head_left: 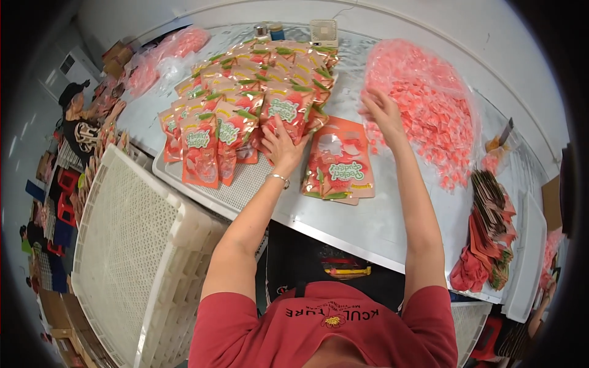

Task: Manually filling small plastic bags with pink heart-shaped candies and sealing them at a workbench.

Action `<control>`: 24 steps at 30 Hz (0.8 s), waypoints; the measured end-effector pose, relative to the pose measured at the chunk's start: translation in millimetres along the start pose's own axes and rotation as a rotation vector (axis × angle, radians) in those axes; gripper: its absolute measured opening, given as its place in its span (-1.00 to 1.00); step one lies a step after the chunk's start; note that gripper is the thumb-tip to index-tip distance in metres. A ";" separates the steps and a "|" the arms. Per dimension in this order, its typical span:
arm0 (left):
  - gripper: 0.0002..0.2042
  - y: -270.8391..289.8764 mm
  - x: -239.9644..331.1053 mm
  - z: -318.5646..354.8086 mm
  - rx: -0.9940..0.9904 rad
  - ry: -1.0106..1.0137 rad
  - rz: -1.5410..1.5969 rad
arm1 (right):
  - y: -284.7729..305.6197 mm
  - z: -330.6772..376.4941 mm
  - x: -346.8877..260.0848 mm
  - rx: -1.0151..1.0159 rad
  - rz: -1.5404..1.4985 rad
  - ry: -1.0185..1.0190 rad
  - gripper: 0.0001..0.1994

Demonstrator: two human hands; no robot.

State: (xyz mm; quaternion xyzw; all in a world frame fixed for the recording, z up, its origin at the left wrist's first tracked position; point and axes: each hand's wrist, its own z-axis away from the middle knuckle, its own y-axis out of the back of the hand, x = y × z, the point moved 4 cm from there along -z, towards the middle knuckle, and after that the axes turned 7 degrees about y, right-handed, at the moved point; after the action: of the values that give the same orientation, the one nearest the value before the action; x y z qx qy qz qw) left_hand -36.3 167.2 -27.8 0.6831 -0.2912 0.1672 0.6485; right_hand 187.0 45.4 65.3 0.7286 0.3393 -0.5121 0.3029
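Note:
My left hand (283, 147) lies with spread fingers against the lower part of a filled pink snack pouch (285, 109). That pouch rests on the near side of a heap of similar pouches (245, 70), which covers a white mesh tray (236, 191). Over the left edge of a big pile of small pink wrapped pieces (417, 101), my right hand (383, 113) hovers, its fingers loosely bent and apart, with nothing visible in them. Between my arms, flatter pink pouches (338, 162) lie stacked on the metal table (386, 227), printed side up.
Stacked white mesh trays (132, 245) stand left of me. Bundled flat pouches (485, 227) sit at the table's right edge. Toward the back are a small white device (323, 32), two jars (276, 30) and a clear bag of pink pieces (184, 44). Another person (80, 116) works at far left.

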 end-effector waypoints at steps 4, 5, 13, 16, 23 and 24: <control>0.09 -23.9 26.3 -27.4 0.097 0.114 -0.015 | 124.6 28.5 80.7 0.297 0.231 0.105 -0.57; 0.10 -26.5 25.2 -34.5 0.148 0.103 -0.041 | 154.8 32.1 91.8 0.385 0.417 0.207 -0.57; -0.01 -10.6 -4.6 -32.0 -0.002 -0.190 0.044 | 150.3 18.0 123.0 0.212 0.969 0.100 -0.38; -0.09 -3.6 -28.0 -18.8 -0.009 -0.239 -0.025 | 89.2 38.1 117.6 0.069 1.246 -0.055 -0.37; -0.21 17.0 12.1 15.2 0.191 -0.272 -0.258 | 124.3 89.4 147.0 -0.006 1.323 -0.055 -0.48; -0.21 20.0 8.9 17.9 0.180 -0.275 -0.262 | 129.4 100.0 142.9 -0.025 1.345 -0.004 -0.50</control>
State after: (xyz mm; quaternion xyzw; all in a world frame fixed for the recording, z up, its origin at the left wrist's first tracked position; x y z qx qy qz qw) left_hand -44.3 148.2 -8.4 0.7867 -0.2698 0.0119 0.5552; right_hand 272.1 -83.1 -87.8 0.7767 -0.1829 -0.2094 0.5651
